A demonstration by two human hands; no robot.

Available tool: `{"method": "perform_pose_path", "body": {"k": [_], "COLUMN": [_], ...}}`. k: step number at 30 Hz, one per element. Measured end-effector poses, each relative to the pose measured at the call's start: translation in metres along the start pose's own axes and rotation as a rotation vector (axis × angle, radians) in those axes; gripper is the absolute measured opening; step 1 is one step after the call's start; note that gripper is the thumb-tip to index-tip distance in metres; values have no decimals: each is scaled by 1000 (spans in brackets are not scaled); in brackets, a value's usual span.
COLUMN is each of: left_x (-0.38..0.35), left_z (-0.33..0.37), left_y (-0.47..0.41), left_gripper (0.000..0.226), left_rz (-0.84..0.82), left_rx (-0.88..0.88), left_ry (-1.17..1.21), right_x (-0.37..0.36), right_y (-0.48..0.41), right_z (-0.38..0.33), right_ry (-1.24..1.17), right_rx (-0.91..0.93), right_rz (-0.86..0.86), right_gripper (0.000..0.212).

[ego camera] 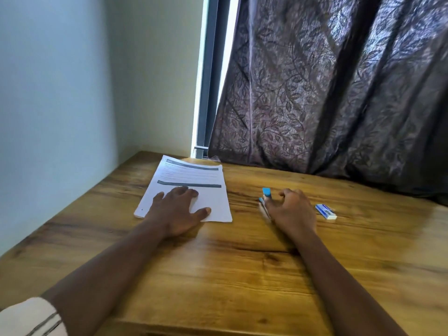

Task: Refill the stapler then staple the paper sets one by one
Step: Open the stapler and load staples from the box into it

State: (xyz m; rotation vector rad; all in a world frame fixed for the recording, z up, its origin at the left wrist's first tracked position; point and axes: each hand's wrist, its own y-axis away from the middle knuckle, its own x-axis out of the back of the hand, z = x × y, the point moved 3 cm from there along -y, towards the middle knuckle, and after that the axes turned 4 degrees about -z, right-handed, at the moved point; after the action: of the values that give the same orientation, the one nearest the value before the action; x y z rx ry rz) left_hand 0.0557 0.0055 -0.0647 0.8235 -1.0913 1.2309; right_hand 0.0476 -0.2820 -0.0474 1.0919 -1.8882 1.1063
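slippage worries me: right hand (291, 209) grips the blue stapler (266, 192) on the table (242, 275), staple box (326, 211) near; a loose hold could drop it. left hand (178, 212) lies flat, pinning the paper stack (189, 175).

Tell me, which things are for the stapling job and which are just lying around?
For the job: stapler, paper, box of staples.
Just there: curtain, window frame, wall.
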Motion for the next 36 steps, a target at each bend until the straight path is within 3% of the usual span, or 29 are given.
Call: {"method": "perform_pose_path", "body": {"k": [5,9,13,17,21,25,29,33,36], "left_x": [0,5,19,24,14,-2,-7,-7,-6], "left_z": [2,9,43,85,98,94,90,93,97], "left_y": [2,6,2,-19,-32,-36,-37,-34,-30], "left_gripper": [66,61,58,54,42,39,42,54,51], "left_rz": [26,127,353,340,385,398,402,401,400], "left_rx": [-1,-42,-221,-348,-411,-438,-405,-483,-558], "left_ry": [2,-1,141,438,549,522,604,598,546], "right_x": [0,-2,1,2,0,-3,-4,0,3], "right_y": [-2,-1,-3,3,4,-1,-2,0,4], "right_z": [-3,-10,-16,-25,-30,-33,-35,-35,-35], "right_ry": [-29,-59,-404,-824,-1121,-1103,-988,-886,-885], "right_rx": [36,91,190,251,301,358,376,413,439], "right_rz": [-41,-37,-33,-67,-203,-215,-129,-56,-41], "right_gripper": [33,22,17,4,26,33,21,10,9]}}
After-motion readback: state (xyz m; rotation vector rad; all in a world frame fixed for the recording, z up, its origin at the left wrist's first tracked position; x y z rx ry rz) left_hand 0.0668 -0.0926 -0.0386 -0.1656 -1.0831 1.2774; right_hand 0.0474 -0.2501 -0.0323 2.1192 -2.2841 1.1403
